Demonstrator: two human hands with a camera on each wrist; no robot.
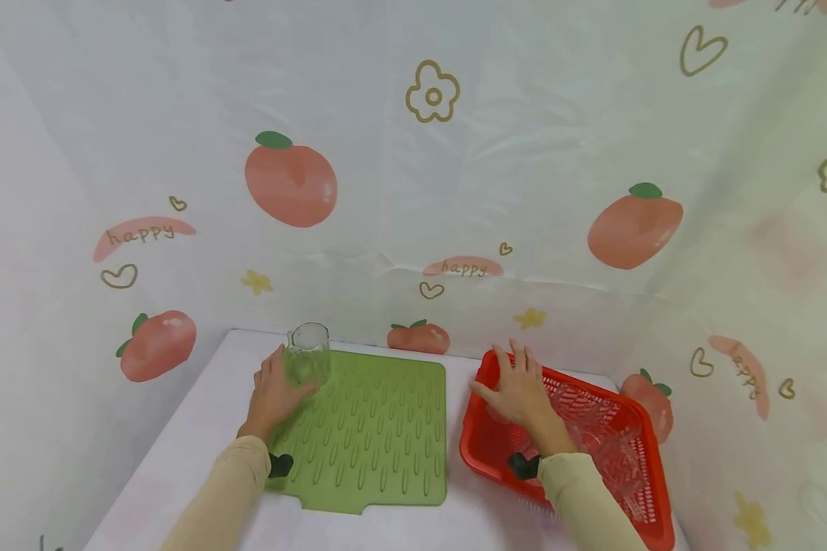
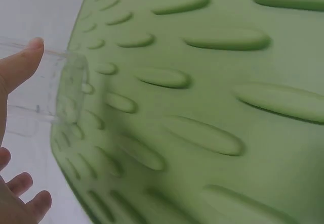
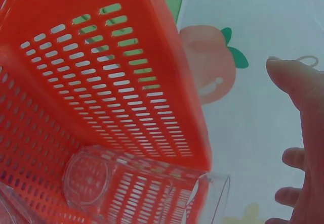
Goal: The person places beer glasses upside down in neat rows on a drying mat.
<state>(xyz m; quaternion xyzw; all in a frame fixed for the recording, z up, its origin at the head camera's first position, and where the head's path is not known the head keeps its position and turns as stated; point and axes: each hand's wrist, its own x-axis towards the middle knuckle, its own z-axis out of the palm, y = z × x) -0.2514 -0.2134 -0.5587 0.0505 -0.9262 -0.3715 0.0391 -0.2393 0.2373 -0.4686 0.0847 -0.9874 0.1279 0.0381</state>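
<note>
A clear cup (image 1: 312, 353) stands upright at the far left corner of the green drying mat (image 1: 386, 428). My left hand (image 1: 273, 394) is beside this cup, thumb and fingers spread apart. In the left wrist view, the thumb overlaps the cup's wall (image 2: 76, 80) while the other fingers are apart from it. Over the far left part of the red basket (image 1: 478, 451) is my right hand (image 1: 520, 390), fingers spread and holding nothing. Nearest to it in the right wrist view, a clear cup (image 3: 134, 186) lies tilted against the perforated basket wall.
Several more clear cups (image 1: 616, 451) lie in the basket, toward its right side. The mat and basket share a white table (image 1: 186, 451), with a gap between them. A printed white curtain (image 1: 386, 176) hangs close behind the table and along its sides.
</note>
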